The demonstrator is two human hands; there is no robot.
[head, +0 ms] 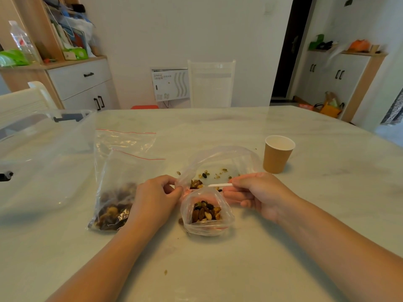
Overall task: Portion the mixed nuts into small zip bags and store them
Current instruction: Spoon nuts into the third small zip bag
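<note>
On the pale marble table a small zip bag of mixed nuts stood open between both hands. The left hand pinched its rim; the right hand pinched a white spoon handle. A large bag lay just behind, a paper cup nearby.

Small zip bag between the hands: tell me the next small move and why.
Probably tip another spoonful in. The small zip bag stands open, only partly filled with nuts; the left hand pinches its rim, and the right hand holds a white spoon just above its mouth, beside the big open bag with loose nuts inside.
</note>
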